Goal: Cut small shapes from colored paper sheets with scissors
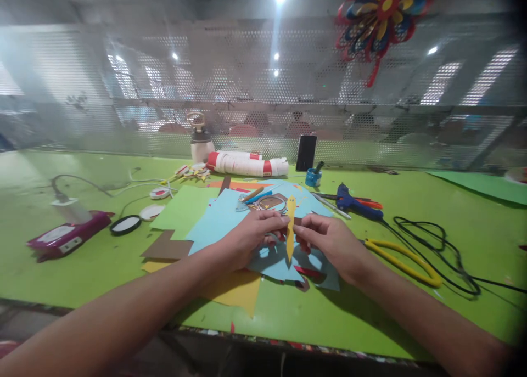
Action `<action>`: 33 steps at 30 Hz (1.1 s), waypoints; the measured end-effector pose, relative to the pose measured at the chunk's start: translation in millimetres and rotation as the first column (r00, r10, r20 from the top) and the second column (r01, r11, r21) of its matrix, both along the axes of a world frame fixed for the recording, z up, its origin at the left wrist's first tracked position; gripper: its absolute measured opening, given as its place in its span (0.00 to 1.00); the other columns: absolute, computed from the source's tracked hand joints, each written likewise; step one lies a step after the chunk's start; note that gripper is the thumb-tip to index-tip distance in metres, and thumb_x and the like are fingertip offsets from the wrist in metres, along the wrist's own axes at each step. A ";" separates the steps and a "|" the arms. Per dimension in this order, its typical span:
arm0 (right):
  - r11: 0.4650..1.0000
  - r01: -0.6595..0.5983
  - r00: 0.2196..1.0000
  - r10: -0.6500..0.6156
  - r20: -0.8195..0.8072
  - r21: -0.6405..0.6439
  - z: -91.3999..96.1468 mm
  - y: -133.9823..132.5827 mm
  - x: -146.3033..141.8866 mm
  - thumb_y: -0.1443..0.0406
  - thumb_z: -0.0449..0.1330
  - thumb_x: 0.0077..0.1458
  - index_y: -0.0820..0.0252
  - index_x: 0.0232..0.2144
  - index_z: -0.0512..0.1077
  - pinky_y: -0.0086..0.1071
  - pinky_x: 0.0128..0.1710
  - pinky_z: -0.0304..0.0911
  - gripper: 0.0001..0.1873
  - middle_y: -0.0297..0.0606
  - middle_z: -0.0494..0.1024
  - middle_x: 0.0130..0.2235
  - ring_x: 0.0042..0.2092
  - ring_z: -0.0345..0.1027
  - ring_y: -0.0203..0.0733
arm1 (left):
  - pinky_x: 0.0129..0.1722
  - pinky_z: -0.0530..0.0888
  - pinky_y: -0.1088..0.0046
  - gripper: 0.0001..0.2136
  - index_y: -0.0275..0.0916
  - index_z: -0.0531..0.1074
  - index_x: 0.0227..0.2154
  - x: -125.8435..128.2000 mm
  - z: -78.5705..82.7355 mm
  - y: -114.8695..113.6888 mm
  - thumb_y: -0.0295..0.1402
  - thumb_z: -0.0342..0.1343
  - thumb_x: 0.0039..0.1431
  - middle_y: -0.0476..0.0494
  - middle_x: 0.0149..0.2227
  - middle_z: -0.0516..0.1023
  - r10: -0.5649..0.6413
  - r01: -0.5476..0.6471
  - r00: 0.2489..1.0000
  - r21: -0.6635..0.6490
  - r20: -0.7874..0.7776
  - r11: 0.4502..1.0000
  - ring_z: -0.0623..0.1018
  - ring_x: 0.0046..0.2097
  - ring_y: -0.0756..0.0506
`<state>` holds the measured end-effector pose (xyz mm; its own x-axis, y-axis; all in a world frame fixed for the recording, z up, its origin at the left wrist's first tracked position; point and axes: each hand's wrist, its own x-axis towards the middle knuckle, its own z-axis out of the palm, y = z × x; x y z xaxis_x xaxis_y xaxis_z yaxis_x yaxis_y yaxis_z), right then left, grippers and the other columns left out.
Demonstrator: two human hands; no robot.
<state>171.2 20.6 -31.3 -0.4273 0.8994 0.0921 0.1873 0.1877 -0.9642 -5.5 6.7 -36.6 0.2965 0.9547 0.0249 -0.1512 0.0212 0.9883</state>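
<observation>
A narrow yellow paper cutout, wavy along its edges and pointed at the bottom, stands upright between my two hands. My left hand pinches it from the left side. From the right, the thumb and fingers of my right hand close on its other edge. Small dark marks show near its top end. Below the hands lie light blue paper sheets with scraps on them. Just behind the cutout are a round hoop-like ring and a blue pen.
A blue glue gun and yellow-handled pliers lie at right beside a black cable. At left sits a purple power strip. White rolls, a phone and a blue jar stand farther back.
</observation>
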 end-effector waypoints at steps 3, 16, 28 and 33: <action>1.000 -0.028 0.997 0.027 0.066 0.001 1.6 -2.1 2.0 0.54 0.60 0.52 0.61 0.22 0.66 0.30 0.26 0.55 0.17 0.30 0.68 0.20 0.24 0.59 0.33 | 0.27 0.60 0.75 0.12 0.35 0.71 0.24 -1.5 0.0 2.0 0.39 0.63 0.48 0.49 0.24 0.69 0.071 -0.069 0.995 0.029 -0.064 0.997 0.66 0.27 0.52; 0.999 -0.012 0.997 0.009 0.076 0.033 5.0 -3.7 -1.0 0.52 0.62 0.49 0.60 0.23 0.69 0.31 0.28 0.58 0.17 0.31 0.69 0.21 0.25 0.60 0.35 | 0.29 0.64 0.74 0.11 0.35 0.71 0.25 -3.2 6.9 0.5 0.39 0.63 0.48 0.49 0.25 0.71 0.061 -0.056 0.998 0.121 -0.035 0.991 0.69 0.28 0.52; 0.987 0.141 0.985 -0.132 -0.108 0.082 -2.2 25.5 14.6 0.49 0.67 0.40 0.61 0.19 0.68 0.32 0.24 0.54 0.22 0.31 0.67 0.19 0.22 0.56 0.33 | 0.33 0.69 0.75 0.13 0.34 0.72 0.29 -112.3 46.0 43.2 0.41 0.59 0.48 0.42 0.31 0.77 0.537 -0.469 0.786 0.270 -0.305 0.841 0.76 0.32 0.50; 0.989 0.121 0.987 -0.112 -0.115 0.080 -2.9 23.1 12.0 0.52 0.67 0.41 0.61 0.19 0.68 0.31 0.23 0.56 0.19 0.31 0.68 0.18 0.21 0.57 0.33 | 0.32 0.71 0.72 0.13 0.32 0.73 0.28 -192.6 53.6 16.4 0.40 0.62 0.49 0.44 0.27 0.77 0.607 -0.559 0.430 0.331 -0.668 0.760 0.76 0.30 0.47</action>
